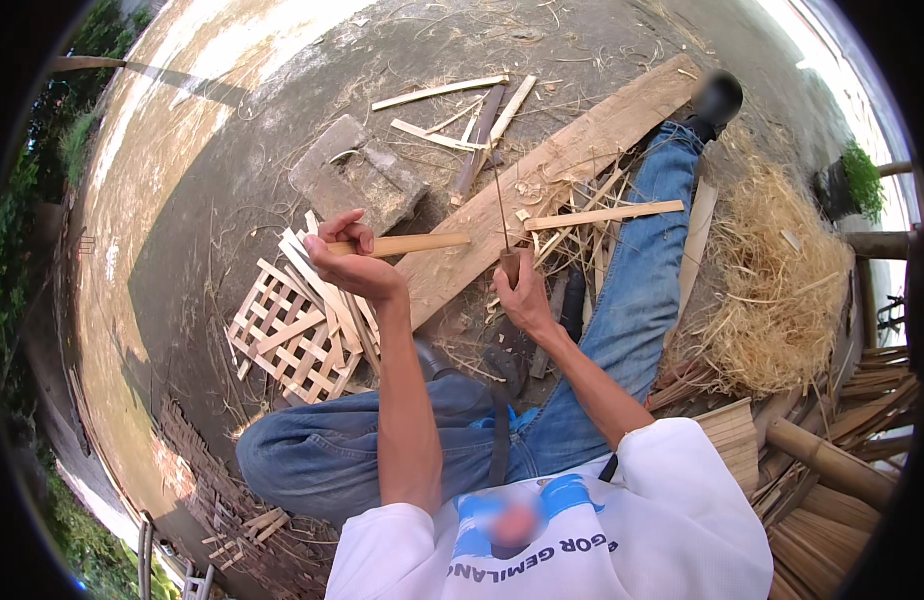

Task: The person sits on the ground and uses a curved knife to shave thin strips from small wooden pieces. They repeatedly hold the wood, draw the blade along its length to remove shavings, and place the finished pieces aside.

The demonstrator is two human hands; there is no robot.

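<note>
My left hand (352,258), palm turned up, is closed round one end of a pale bamboo strip (422,243). The strip points right, its free end over a long wooden plank (567,165). In my right hand (523,292) is a knife (501,205) gripped by its wooden handle, the thin blade pointing up and away across the plank. Another bamboo strip (607,214) lies just right of the blade, reaching over my outstretched leg. Beside my left forearm rests a woven bamboo lattice (292,335) with loose strips on top.
A broken concrete block (357,175) sits beyond my left hand. Several split strips (442,88) lie past it. To the right is a heap of fine shavings (772,285), with bamboo poles (832,462) nearer me. My legs flank the plank's near end.
</note>
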